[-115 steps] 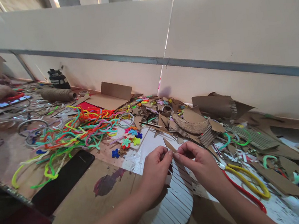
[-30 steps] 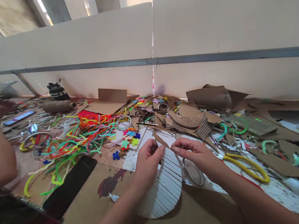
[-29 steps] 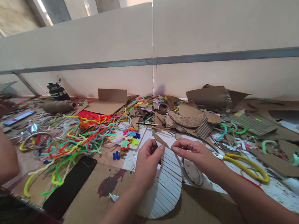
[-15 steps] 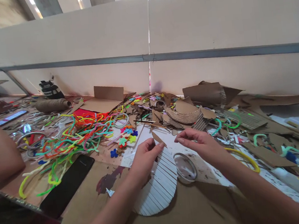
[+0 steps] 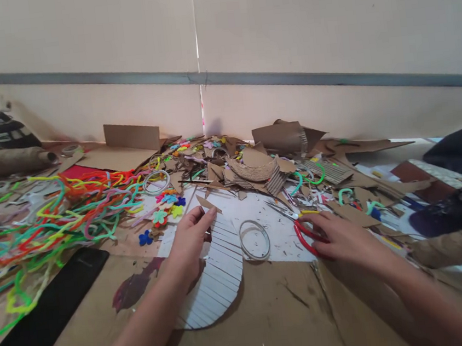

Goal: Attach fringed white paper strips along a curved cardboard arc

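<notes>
My left hand [image 5: 196, 231] pinches a small pointed piece of brown cardboard [image 5: 208, 204] between thumb and fingers. Beneath and beside that hand lies a white rounded piece [image 5: 220, 273] marked with dark slanting lines. At the right, my right hand [image 5: 336, 233] has its fingers closed around the red handles of a pair of scissors [image 5: 304, 237]. Their blades point up and left over the white paper. A pale ring [image 5: 255, 240] lies between my two hands.
Loose pipe cleaners [image 5: 89, 204] and a black phone [image 5: 51, 313] are on the left. Felt flowers [image 5: 164, 210] lie ahead. Cardboard scraps [image 5: 255, 165] are heaped at the back, before a white partition [image 5: 117, 36]. At far right, dark clothing [image 5: 460, 154] shows.
My right hand has moved right and down and now grips the scissors. My left hand keeps the cardboard piece. The view has turned to the right.
</notes>
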The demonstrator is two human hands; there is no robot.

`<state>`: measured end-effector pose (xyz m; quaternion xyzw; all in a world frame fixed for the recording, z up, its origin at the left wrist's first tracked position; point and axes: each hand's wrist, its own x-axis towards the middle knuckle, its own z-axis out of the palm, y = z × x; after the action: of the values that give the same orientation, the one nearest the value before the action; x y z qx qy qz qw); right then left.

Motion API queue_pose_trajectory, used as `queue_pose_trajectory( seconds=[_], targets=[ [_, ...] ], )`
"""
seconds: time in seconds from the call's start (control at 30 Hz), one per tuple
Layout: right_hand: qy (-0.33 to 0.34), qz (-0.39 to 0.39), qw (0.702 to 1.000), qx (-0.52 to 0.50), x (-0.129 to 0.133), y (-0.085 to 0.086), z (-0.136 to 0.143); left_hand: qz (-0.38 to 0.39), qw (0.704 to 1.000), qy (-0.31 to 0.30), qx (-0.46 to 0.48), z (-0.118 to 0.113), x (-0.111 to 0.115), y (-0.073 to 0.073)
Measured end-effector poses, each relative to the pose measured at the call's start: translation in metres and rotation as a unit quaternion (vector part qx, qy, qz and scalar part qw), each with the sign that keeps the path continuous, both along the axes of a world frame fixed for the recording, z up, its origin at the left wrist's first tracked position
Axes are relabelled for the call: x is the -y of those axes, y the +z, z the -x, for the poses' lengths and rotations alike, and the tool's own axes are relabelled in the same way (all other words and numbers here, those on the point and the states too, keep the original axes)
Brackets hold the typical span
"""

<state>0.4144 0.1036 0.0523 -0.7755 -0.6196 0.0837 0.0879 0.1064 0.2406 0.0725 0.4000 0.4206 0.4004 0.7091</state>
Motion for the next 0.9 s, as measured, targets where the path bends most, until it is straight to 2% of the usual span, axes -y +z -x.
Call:
queue_pose_trajectory(
  seconds=[0.1,0.2,0.33,0.5,0.6,0.73,0.8,0.9],
  targets=[
    [0.009,0.021,1.0,0.015,-0.003,-0.006,-0.001,-0.002,1.0,-0.002,-0.009,0.001,-0.001,-0.003],
    [0.012,-0.011,0.999,0.04,-0.006,-0.008,-0.007,-0.003,1.0,-0.009,-0.018,0.002,-0.001,-0.005],
    [-0.022,-0.02,0.999,0.031,-0.008,-0.01,-0.012,-0.006,0.999,-0.016,-0.032,0.001,0.0,-0.005],
    [-0.069,-0.027,0.997,-0.004,-0.006,-0.008,-0.016,-0.031,0.999,0.003,-0.044,0.0,0.001,-0.002],
    [-0.106,-0.052,0.981,-0.155,-0.002,-0.007,-0.025,-0.031,0.998,0.009,-0.045,0.0,0.002,0.001],
    [-0.126,-0.084,0.902,-0.404,0.002,-0.001,-0.028,-0.016,0.999,-0.008,-0.042,0.0,0.005,0.002],
    [-0.117,-0.09,0.875,-0.461,0.005,0.005,-0.023,-0.006,0.999,-0.007,-0.041,0.0,0.006,0.002],
    [-0.088,-0.096,0.861,-0.491,0.011,0.013,-0.012,-0.008,0.999,-0.001,-0.038,-0.001,0.007,0.002]
  ],
)
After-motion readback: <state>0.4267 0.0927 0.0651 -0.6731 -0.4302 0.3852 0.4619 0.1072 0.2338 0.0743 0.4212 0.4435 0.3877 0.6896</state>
